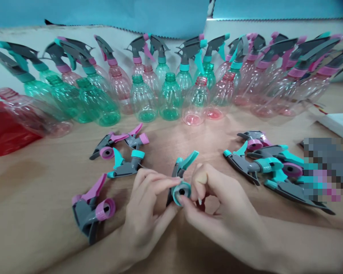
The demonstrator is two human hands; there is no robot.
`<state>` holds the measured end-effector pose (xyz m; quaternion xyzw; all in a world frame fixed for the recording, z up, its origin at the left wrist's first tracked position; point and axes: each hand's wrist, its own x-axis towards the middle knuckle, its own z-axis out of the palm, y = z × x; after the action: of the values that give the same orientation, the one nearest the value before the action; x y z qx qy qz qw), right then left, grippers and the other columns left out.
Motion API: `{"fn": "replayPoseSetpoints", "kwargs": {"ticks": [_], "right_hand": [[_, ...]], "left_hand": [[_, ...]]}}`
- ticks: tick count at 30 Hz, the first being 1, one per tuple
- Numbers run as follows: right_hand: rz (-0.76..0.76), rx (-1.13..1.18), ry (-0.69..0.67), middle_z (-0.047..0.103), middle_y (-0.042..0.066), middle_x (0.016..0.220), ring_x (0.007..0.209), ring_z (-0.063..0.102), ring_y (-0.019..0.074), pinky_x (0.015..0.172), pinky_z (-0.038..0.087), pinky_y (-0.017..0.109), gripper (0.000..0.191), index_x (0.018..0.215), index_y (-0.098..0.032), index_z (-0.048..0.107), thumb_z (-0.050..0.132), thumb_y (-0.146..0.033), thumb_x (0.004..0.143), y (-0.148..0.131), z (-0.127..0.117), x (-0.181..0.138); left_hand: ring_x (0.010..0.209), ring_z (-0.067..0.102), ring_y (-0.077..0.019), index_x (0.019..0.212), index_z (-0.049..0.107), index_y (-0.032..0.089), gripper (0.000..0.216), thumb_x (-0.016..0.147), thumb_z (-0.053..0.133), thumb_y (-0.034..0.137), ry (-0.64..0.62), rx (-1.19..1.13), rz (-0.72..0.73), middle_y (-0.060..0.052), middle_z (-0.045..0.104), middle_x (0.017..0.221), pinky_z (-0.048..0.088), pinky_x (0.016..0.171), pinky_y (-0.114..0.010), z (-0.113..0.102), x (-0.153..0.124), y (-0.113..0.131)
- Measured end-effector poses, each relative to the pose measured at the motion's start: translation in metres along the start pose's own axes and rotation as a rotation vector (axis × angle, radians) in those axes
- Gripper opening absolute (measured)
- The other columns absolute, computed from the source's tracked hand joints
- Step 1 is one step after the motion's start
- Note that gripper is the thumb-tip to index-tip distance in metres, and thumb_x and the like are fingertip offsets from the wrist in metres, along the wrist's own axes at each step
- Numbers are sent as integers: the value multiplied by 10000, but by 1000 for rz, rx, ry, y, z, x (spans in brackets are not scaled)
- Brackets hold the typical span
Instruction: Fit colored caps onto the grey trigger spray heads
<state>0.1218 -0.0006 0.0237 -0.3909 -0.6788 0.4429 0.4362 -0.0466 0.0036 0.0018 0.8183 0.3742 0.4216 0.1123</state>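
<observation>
Between my two hands is a grey trigger spray head (pixel 182 187) with a turquoise collar and trigger, its collar opening turned toward me. My left hand (pixel 148 205) grips it from the left, fingers along the top of the collar and thumb below. The thumb of my right hand (pixel 220 205) presses on the collar's lower edge, while its other fingers curl in close at the right side. A small pale tip shows under the right fingers; whether it is a nail or a separate piece, I cannot tell.
Loose pink and turquoise spray heads lie at left (pixel 94 213) and in a pile at right (pixel 254 163). Behind stand open-necked bottles (pixel 170 99) and a row of bottles with spray heads (pixel 185 68). A red bag (pixel 8 133) lies far left, a white box (pixel 341 123) far right.
</observation>
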Motion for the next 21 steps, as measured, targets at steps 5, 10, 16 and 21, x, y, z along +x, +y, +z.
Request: {"fn": "replayPoseSetpoints", "kwargs": {"ticks": [5,10,16,21], "right_hand": [[-22,-75,-2,389,-95,657,545,389,45,489,339,166,339,720,-229,309,506,42,667,0,1,4],[-60,-159,35,383,-106,655,521,376,23,456,305,140,359,718,-223,312,501,61,606,1,5,4],[-366,-417,55,354,-75,702,601,364,54,537,318,196,337,728,-217,300,538,12,664,9,7,2],[-355,-583,51,337,-65,681,572,336,65,511,296,217,284,703,-213,305,502,-7,701,5,5,7]], "left_hand": [[818,494,-175,1121,583,226,282,863,568,115,-7,13,-77,-24,543,855,441,675,-304,0,4,1],[804,502,-180,958,589,220,212,802,611,77,24,6,-82,-18,522,837,434,664,-310,1,5,-1],[878,509,-206,927,550,217,200,786,608,87,4,11,-73,-31,532,929,421,748,-363,1,5,-2],[916,526,-215,847,526,218,150,794,583,90,6,49,-110,-18,618,968,389,775,-379,3,8,2]]}}
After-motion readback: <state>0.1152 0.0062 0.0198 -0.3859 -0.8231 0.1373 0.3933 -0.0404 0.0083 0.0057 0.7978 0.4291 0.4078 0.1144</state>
